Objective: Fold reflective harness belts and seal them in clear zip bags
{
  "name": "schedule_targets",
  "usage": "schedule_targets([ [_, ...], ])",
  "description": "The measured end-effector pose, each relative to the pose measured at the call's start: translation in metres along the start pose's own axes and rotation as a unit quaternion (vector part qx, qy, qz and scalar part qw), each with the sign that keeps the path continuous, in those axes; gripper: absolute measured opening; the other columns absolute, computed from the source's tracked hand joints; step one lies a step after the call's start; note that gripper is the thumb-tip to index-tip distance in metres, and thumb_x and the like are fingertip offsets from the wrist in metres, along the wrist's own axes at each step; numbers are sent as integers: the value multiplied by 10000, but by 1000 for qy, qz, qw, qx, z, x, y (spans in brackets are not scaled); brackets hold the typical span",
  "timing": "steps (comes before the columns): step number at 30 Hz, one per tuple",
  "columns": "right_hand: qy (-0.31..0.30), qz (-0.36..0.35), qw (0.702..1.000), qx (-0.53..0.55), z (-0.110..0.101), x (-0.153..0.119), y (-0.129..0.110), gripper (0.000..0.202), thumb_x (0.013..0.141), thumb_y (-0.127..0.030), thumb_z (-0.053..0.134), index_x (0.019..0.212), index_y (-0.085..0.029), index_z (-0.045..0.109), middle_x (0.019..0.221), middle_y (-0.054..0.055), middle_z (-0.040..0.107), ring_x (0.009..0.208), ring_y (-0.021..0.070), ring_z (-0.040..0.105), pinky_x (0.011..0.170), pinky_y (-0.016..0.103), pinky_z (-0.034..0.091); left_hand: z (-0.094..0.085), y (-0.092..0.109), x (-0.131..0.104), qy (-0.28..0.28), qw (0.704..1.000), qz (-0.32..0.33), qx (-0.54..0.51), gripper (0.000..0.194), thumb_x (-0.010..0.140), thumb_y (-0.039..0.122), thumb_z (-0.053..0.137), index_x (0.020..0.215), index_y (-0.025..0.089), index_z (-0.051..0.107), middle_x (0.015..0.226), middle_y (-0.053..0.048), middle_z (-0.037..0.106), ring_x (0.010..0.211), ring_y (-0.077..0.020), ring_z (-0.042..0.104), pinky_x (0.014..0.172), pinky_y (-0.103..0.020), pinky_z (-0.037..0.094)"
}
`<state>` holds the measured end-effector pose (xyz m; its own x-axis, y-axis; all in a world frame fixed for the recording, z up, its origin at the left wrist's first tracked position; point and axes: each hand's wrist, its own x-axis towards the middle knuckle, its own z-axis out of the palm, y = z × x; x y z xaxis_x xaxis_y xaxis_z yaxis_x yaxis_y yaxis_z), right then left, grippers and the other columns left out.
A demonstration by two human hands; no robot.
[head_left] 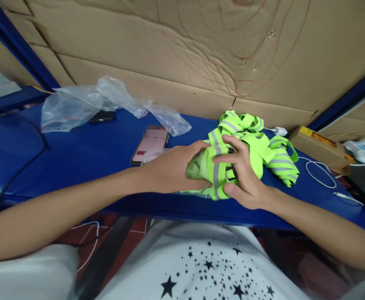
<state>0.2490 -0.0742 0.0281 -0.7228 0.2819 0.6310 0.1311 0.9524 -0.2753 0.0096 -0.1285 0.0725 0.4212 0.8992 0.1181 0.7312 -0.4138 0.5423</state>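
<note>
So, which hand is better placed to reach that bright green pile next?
Probably the right hand: it is beside the pile of yellow-green reflective straps, though it touches a similar bundle. The left hand is farther away, curled around a clear plastic bag.

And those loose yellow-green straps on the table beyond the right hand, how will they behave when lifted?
The straps would probably sag rather than hold shape, since they curl and fold loosely. Lifting one may drag others, because the bands overlap. They look unlikely to roll, being flat strips.
</note>
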Motion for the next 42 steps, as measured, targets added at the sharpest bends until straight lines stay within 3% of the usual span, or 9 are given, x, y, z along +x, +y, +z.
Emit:
schedule_targets([
  [4, 117, 41, 991, 57, 3, 4, -6, 605, 1008, -530, 576, 1516, -303, 340, 1560, 141, 404, 1463, 351, 446, 1180, 593, 440, 20, -1, -6, 130, 986, 91, 59, 665, 851, 452, 767, 1409, 213, 497, 1306, -116, 679, 1152, -336, 660, 959, -458, 509],
  [8, 111, 83, 990, 33, -4, 7, -15, 436, 1020, -383, 614, 1430, -278, 509, 1346, 76, 660, 1203, 246, 671, 983, 382, 596, 29, -4, -9, 190, 964, 174, 61, 716, 870, 389, 796, 1466, 224, 434, 1414, -136, 626, 1251, -310, 630, 1067, -458, 496],
  [13, 109, -25, 993, -45, -19, 7, -16, 361, 1033, -316, 577, 1383, -231, 570, 1221, 85, 725, 1113, 214, 711, 943, 324, 601, 9, -1, -15, 145, 964, 222, 11, 866, 843, 462, 819, 1505, 170, 342, 1439, -174, 589, 1281, -272, 621, 1068, -397, 529],
  [18, 46, -186, 974, -122, -21, 8, -10, 391, 1087, -422, 431, 1334, -158, 579, 1141, 153, 715, 1050, 239, 723, 832, 368, 627, -3, 0, -17, 197, 927, 268, 174, 501, 930, 322, 690, 1366, 137, 528, 1337, -152, 687, 1240, -292, 662, 1066, -443, 526],
  [22, 75, -236, 954, -168, -14, 8, -15, 437, 1040, -541, 498, 1216, -166, 638, 1037, 117, 746, 921, 241, 737, 731, 375, 631, 6, -4, -13, 145, 909, 303, 247, 288, 973, 214, 578, 1246, 146, 636, 1238, -104, 757, 1127, -260, 726, 1009, -412, 546],
  [25, 80, -209, 956, -189, -13, 9, -22, 454, 961, -568, 648, 1104, -138, 685, 955, 105, 756, 844, 235, 738, 701, 359, 628, 13, -6, -11, 135, 906, 316, 248, 259, 1009, 236, 549, 1216, 131, 664, 1193, -116, 771, 1091, -258, 737, 954, -397, 563],
  [29, 76, -169, 967, -177, -21, 10, -23, 237, 998, -334, 633, 1096, -131, 708, 957, 101, 767, 851, 208, 744, 717, 321, 617, 14, -7, -9, 157, 907, 320, 227, 358, 1073, 384, 478, 1242, 124, 658, 1199, -121, 772, 1096, -255, 738, 946, -398, 568],
  [35, 54, -176, 967, -176, -25, 10, -14, 227, 1003, -320, 611, 1098, -136, 704, 968, 94, 762, 846, 201, 733, 702, 310, 602, 12, -11, -8, 148, 916, 302, 220, 363, 1097, 356, 419, 1216, 127, 674, 1187, -109, 779, 1070, -237, 747, 929, -392, 566],
  [42, 74, -169, 960, -210, -15, 8, -9, 149, 923, -300, 635, 1028, -204, 678, 955, 40, 742, 777, 176, 697, 631, 297, 574, 18, -13, -6, 140, 921, 301, 204, 436, 1079, 468, 431, 1161, 133, 699, 1148, -113, 787, 1051, -243, 751, 930, -391, 542],
])
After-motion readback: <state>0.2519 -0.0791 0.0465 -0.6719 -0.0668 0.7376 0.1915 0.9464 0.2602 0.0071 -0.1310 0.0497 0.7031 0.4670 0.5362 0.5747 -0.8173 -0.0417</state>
